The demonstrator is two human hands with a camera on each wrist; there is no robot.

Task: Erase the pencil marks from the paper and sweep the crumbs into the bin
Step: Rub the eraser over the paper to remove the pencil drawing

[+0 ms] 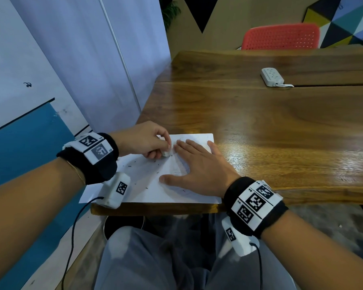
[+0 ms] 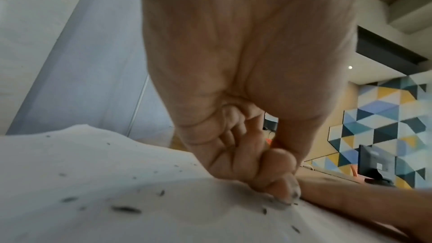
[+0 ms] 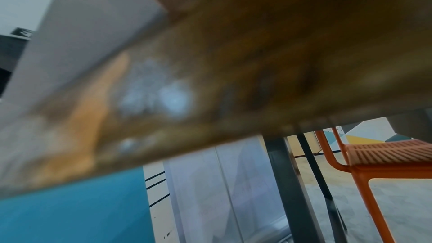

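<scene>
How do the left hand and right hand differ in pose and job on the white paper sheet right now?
The left hand has curled fingers pinching a small white eraser against the white paper sheet; the right hand lies flat with fingers spread and holds nothing. The left works the far left part of the sheet; the right presses its middle. Both touch the sheet, among dark eraser crumbs.

A glossy wooden table (image 1: 281, 126) carries a white paper (image 1: 147, 185) at lower centre and a white power strip (image 1: 272, 76) upper right.
</scene>
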